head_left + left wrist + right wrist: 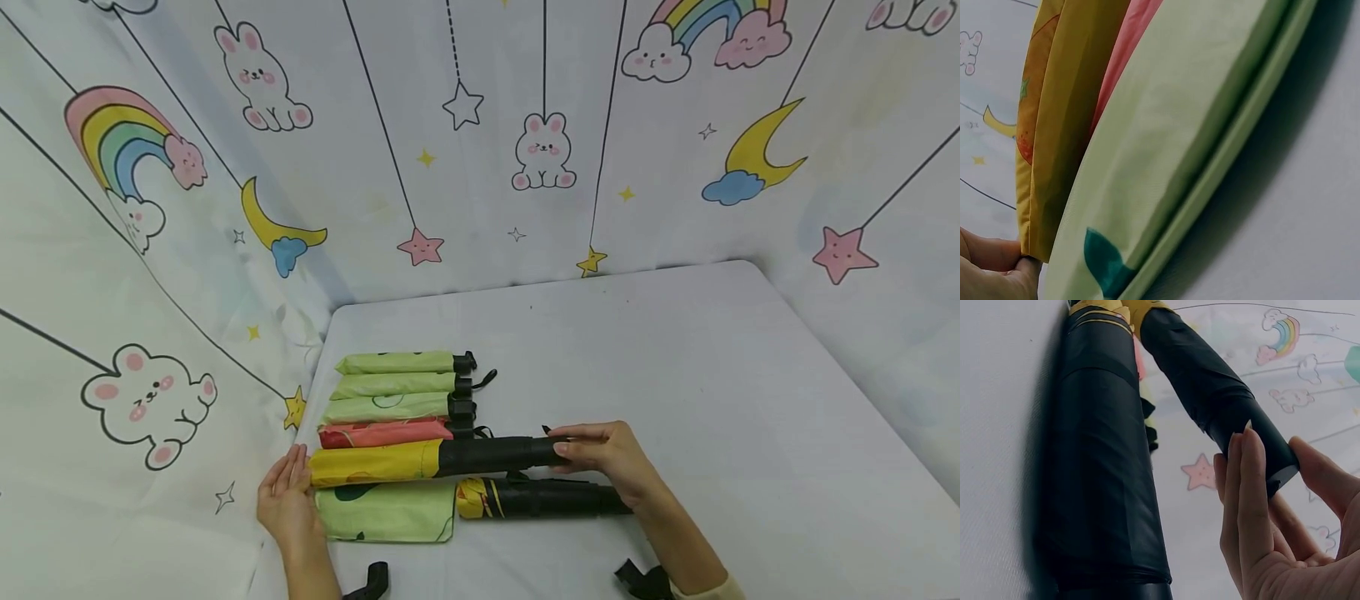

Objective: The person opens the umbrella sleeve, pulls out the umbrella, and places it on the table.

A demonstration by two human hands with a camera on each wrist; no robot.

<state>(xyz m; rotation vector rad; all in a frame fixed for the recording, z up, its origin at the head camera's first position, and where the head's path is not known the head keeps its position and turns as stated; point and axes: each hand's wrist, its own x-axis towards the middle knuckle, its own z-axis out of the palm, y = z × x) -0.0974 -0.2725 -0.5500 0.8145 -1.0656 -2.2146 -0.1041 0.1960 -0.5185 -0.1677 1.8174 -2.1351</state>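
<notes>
A black folded umbrella (491, 454) lies lengthwise between my hands, its left part inside a yellow printed cover (367, 464). My left hand (288, 500) pinches the cover's closed left end between thumb and finger; in the left wrist view, yellow cloth (1047, 187) runs up from that grip. With fingers along one side and thumb on the other, my right hand (611, 457) holds the umbrella's black end (1272, 453). Nearer me lie a flat green cover (386, 515) and a second black umbrella (547, 498) with a yellow folded tip.
Behind my hands, several green covered umbrellas (397, 384) and a red covered one (386, 433) lie in a row, black ends to the right. All rest on a white table (712, 400) with a cartoon-printed curtain (487, 192) around it. Black straps (371, 579) show near my wrists.
</notes>
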